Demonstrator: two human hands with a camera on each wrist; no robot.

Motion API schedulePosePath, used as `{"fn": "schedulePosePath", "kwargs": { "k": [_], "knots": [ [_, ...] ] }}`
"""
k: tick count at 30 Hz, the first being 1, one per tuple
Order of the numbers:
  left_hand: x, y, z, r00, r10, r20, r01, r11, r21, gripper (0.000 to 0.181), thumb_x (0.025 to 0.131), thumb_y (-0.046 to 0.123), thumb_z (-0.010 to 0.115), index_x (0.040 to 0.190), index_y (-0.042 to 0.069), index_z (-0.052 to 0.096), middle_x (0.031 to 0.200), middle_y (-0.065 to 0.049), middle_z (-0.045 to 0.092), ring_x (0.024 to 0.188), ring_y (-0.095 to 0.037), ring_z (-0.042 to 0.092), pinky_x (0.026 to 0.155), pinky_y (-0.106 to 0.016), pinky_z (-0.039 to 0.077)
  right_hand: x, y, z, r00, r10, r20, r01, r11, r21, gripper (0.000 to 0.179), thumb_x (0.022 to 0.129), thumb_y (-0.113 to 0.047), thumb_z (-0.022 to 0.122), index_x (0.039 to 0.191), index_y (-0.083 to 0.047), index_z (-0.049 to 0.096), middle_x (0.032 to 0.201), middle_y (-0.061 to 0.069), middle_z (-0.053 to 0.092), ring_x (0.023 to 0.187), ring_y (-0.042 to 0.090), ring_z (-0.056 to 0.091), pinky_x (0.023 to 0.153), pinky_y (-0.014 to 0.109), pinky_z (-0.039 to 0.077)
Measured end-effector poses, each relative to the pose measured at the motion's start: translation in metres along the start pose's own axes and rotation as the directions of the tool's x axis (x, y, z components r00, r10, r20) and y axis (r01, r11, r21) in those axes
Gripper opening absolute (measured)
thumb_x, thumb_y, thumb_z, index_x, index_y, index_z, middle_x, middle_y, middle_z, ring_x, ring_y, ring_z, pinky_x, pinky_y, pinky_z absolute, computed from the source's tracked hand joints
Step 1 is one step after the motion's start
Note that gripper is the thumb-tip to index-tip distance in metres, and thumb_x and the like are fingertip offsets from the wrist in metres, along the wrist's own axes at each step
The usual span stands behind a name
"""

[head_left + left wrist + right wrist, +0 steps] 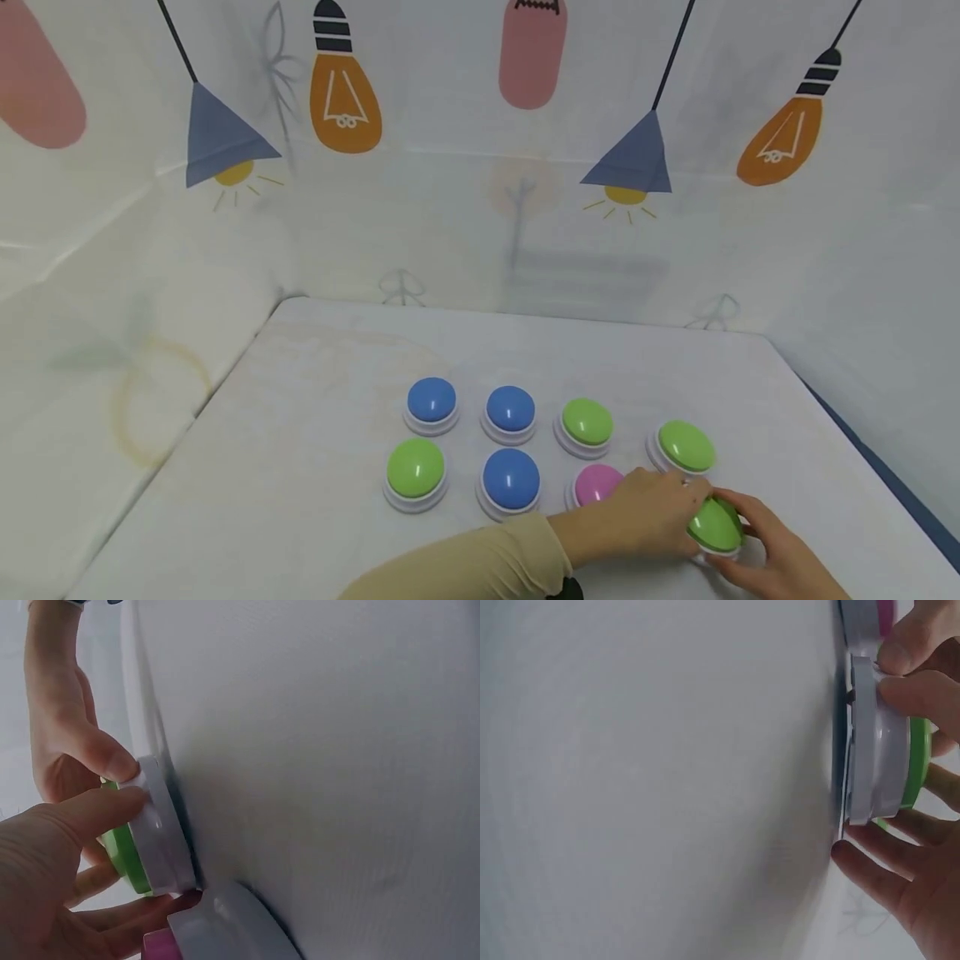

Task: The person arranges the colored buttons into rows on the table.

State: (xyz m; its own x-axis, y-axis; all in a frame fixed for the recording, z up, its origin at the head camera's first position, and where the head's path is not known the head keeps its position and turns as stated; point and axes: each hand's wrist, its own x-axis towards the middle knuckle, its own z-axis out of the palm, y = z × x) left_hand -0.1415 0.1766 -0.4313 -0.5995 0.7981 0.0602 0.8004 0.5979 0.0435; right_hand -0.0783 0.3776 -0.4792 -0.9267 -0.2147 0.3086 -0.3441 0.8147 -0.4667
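A green dome button (715, 525) with a white round base is at the front right of the table. My left hand (648, 512) reaches across from the left and grips its left side. From the right, my right hand (776, 550) holds the opposite side between thumb and fingers. The right wrist view shows the white base (885, 757) side-on, with a thin dark gap between it and the tabletop. Both thumbs meet on that base in the left wrist view. Partly hidden behind my left hand is a pink button (597, 483).
Behind the held button sits another green button (686, 446). Further left are a green button (587, 422), blue buttons (511, 408) and a front-left green button (416, 468), in two rough rows on the white table (300, 500). A printed curtain (450, 217) stands around the table.
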Motion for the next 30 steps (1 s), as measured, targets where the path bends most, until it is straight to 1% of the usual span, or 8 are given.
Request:
{"fn": "schedulePosePath", "kwargs": {
  "k": [9, 14, 18, 20, 21, 23, 25, 30],
  "knots": [
    [0.004, 0.005, 0.008, 1.000, 0.008, -0.024, -0.007, 0.999, 0.044, 0.066, 0.080, 0.056, 0.074, 0.137, 0.037, 0.048, 0.100, 0.018, 0.057, 0.082, 0.002, 0.052, 0.066, -0.017, 0.041, -0.002, 0.003, -0.006, 0.959, 0.223, 0.177, -0.206, 0.973, -0.106, 0.085, 0.072, -0.029, 0.088, 0.139, -0.003, 0.043, 0.134, 0.019, 0.054, 0.102, -0.021, 0.038, 0.075, 0.021, 0.053],
    [0.004, 0.002, 0.007, 1.000, 0.001, 0.023, 0.000, 0.999, -0.034, 0.073, 0.080, 0.052, 0.075, 0.144, 0.038, 0.043, 0.115, 0.018, 0.058, 0.096, 0.002, 0.055, 0.078, -0.022, 0.043, -0.001, 0.002, -0.009, 0.926, 0.288, 0.244, -0.268, 0.957, -0.112, 0.089, 0.076, -0.034, 0.084, 0.144, -0.003, 0.037, 0.139, 0.021, 0.049, 0.107, -0.013, 0.044, 0.085, 0.041, 0.056],
    [0.002, -0.005, 0.006, 0.998, 0.014, 0.055, -0.010, 0.997, -0.074, 0.079, 0.082, 0.051, 0.074, 0.150, 0.038, 0.036, 0.130, 0.020, 0.054, 0.110, 0.002, 0.055, 0.088, -0.025, 0.044, 0.001, 0.002, -0.009, 0.892, 0.338, 0.300, -0.330, 0.941, -0.076, 0.093, 0.079, -0.038, 0.082, 0.149, -0.006, 0.029, 0.145, 0.022, 0.042, 0.118, 0.019, 0.054, 0.088, 0.051, 0.054],
    [-0.001, -0.009, 0.005, 0.998, 0.029, 0.049, -0.025, 0.998, -0.066, 0.080, 0.083, 0.053, 0.073, 0.151, 0.036, 0.034, 0.136, 0.020, 0.052, 0.112, 0.001, 0.055, 0.088, -0.024, 0.044, 0.001, 0.002, -0.009, 0.907, 0.313, 0.282, -0.305, 0.950, -0.073, 0.094, 0.078, -0.039, 0.082, 0.149, -0.008, 0.029, 0.145, 0.020, 0.042, 0.119, 0.010, 0.052, 0.085, 0.044, 0.056],
    [-0.002, -0.012, 0.004, 0.998, 0.033, 0.044, -0.031, 0.998, -0.060, 0.079, 0.084, 0.054, 0.072, 0.151, 0.035, 0.035, 0.138, 0.020, 0.051, 0.113, 0.001, 0.055, 0.087, -0.023, 0.043, 0.002, 0.001, -0.009, 0.915, 0.299, 0.270, -0.292, 0.954, -0.069, 0.094, 0.078, -0.038, 0.082, 0.149, -0.008, 0.029, 0.145, 0.020, 0.042, 0.119, 0.018, 0.053, 0.084, 0.044, 0.057],
    [-0.006, -0.019, 0.001, 0.998, 0.050, 0.033, -0.048, 0.997, -0.065, 0.077, 0.085, 0.055, 0.070, 0.151, 0.034, 0.036, 0.141, 0.020, 0.049, 0.116, 0.002, 0.054, 0.087, -0.021, 0.043, 0.005, -0.002, -0.010, 0.938, 0.264, 0.226, -0.252, 0.964, -0.080, 0.091, 0.078, -0.040, 0.082, 0.149, -0.009, 0.032, 0.144, 0.017, 0.043, 0.117, -0.002, 0.046, 0.080, 0.037, 0.058],
    [-0.010, -0.027, -0.002, 0.998, 0.066, 0.026, -0.063, 0.994, -0.094, 0.075, 0.087, 0.058, 0.066, 0.151, 0.035, 0.036, 0.143, 0.021, 0.047, 0.120, 0.003, 0.052, 0.089, -0.019, 0.044, 0.009, -0.004, -0.013, 0.958, 0.227, 0.175, -0.213, 0.972, -0.095, 0.088, 0.080, -0.039, 0.081, 0.147, -0.006, 0.035, 0.143, 0.016, 0.044, 0.115, -0.007, 0.043, 0.078, 0.035, 0.058],
    [-0.027, -0.055, -0.011, 0.996, 0.088, -0.022, -0.090, 0.981, -0.170, 0.069, 0.092, 0.062, 0.056, 0.152, 0.033, 0.036, 0.150, 0.016, 0.044, 0.134, 0.000, 0.043, 0.109, -0.023, 0.037, 0.026, -0.010, -0.026, 0.946, 0.274, 0.174, -0.258, 0.960, -0.108, 0.083, 0.092, -0.041, 0.069, 0.153, -0.005, 0.025, 0.148, 0.027, 0.034, 0.126, 0.045, 0.041, 0.088, 0.064, 0.049]
  ]
}}
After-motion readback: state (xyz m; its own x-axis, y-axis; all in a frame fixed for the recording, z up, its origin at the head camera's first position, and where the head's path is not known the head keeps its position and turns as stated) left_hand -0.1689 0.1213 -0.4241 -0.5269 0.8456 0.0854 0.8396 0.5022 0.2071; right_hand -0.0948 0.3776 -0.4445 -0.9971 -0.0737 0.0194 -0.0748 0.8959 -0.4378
